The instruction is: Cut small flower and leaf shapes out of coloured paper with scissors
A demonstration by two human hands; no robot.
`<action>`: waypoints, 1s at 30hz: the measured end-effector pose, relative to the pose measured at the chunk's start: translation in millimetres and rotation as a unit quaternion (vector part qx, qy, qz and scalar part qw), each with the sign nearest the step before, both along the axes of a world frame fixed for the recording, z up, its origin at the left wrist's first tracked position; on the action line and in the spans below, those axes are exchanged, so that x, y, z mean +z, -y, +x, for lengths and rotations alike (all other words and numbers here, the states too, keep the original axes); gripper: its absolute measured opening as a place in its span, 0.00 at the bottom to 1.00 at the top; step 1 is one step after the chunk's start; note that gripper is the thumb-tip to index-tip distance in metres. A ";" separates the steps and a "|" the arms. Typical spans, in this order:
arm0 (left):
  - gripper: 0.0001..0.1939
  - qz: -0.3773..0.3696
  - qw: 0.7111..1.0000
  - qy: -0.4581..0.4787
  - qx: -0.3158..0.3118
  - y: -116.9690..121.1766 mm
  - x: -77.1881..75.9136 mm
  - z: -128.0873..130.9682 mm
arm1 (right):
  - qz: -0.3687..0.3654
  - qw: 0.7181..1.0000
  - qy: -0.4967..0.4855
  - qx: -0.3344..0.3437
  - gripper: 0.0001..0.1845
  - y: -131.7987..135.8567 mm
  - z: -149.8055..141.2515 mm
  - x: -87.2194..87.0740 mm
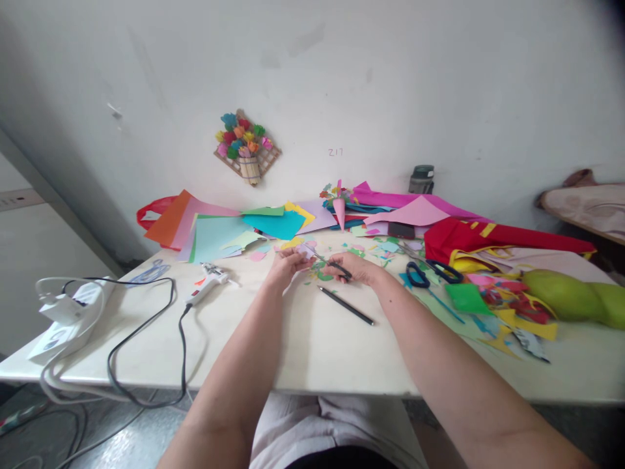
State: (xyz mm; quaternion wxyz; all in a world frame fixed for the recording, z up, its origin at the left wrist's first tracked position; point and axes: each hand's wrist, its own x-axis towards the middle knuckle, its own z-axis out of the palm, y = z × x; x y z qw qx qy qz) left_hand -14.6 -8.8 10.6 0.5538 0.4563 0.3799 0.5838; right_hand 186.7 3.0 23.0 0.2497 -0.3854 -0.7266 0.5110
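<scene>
Left hand (291, 262) is pinching lilac paper (306, 251), right hand (355, 268) is gripping metal-bladed scissors (338, 268), beyond the slender black pen (346, 305); grip is masking the paper's outline

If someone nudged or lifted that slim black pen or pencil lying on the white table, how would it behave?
The slim black pen or pencil would probably feel stiff, being long and straight. It looks light, given how thin it is. It might roll on the flat white tabletop, though its barrel's shape is hard to tell.

Flower wall hanging (248, 148), dark bottle (421, 180), power strip (57, 337)
</scene>
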 end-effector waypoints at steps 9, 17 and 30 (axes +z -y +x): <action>0.07 -0.002 1.000 0.006 0.003 1.1 0.6 0.4 | 0.014 1.000 -0.009 0.018 0.12 -5.2 1.5 -4.7; 0.08 0.004 1.000 0.002 -0.003 0.7 0.4 0.7 | 0.019 1.000 -0.006 0.011 0.09 -12.0 1.1 -13.2; 0.07 -0.007 1.000 0.010 -0.008 0.0 -1.1 -0.1 | 0.023 1.000 -0.012 0.003 0.08 -10.2 0.1 -10.5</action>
